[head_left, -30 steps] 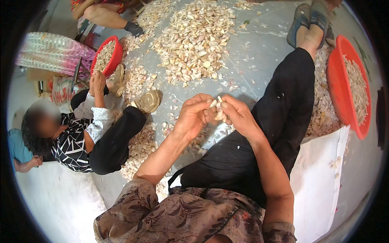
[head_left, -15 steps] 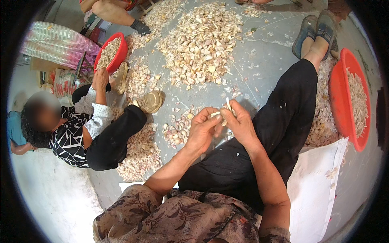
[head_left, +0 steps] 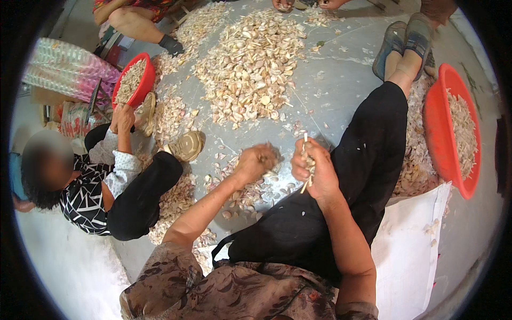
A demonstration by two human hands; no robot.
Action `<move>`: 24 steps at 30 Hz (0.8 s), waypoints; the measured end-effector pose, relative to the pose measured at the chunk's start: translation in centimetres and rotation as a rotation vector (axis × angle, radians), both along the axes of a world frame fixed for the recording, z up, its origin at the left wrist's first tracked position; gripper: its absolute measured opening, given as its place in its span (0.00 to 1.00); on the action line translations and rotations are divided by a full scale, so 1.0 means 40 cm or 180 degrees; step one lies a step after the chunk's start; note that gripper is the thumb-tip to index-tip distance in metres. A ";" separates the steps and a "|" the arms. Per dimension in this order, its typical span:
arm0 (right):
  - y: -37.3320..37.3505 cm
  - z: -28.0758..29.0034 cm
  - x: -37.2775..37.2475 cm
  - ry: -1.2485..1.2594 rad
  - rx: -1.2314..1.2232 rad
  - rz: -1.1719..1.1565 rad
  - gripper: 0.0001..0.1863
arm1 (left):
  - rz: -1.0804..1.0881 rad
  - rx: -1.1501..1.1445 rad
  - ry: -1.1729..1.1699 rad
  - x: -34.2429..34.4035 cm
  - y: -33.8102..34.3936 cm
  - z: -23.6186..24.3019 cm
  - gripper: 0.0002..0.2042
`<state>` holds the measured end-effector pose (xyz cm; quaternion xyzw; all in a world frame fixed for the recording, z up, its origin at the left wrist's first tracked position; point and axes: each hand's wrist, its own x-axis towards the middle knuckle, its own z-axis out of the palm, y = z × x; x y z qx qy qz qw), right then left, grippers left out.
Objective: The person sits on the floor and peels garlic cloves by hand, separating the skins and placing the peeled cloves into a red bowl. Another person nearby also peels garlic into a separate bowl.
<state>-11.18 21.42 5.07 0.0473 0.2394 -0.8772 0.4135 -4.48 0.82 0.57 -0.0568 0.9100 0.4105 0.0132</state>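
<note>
My right hand [head_left: 320, 169] is closed around several pale garlic stems [head_left: 305, 137], whose ends stick out above and below the fist. To its left, my left hand [head_left: 257, 162] reaches down over a small heap of garlic cloves [head_left: 249, 196] on the floor beside my leg. Its fingers are smeared by motion, so what they hold, if anything, is hidden. A large pile of loose garlic cloves [head_left: 250, 66] lies farther out in front of me.
A red basin [head_left: 436, 128] of pale stem pieces stands at my right, by a white sheet [head_left: 408, 250]. Another red basin [head_left: 150, 80] stands beside a seated co-worker [head_left: 88, 194] at my left. Other people's limbs show at the far edge. Skins and husks [head_left: 178, 200] litter the floor.
My hands have parted: the left has dropped toward the small clove heap, while the right has closed into a fist around the stems. The view has shifted slightly. Two hands now show at the far edge.
</note>
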 end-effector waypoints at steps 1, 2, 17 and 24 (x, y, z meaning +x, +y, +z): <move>-0.002 -0.002 0.000 0.0032 0.0008 -0.0052 0.14 | -0.0209 -0.0431 0.0196 -0.036 -0.007 -0.002 0.07; -0.005 -0.004 0.000 0.0064 0.0018 -0.0105 0.15 | 0.0073 -0.0532 0.0121 -0.092 -0.008 -0.006 0.07; -0.022 -0.026 -0.015 0.1011 0.1137 -0.0258 0.09 | 0.1374 0.2133 -0.0071 -0.301 -0.078 -0.009 0.04; -0.045 -0.030 -0.008 0.1244 0.1879 -0.0230 0.13 | 0.1683 0.3751 -0.0145 -0.149 -0.071 0.096 0.03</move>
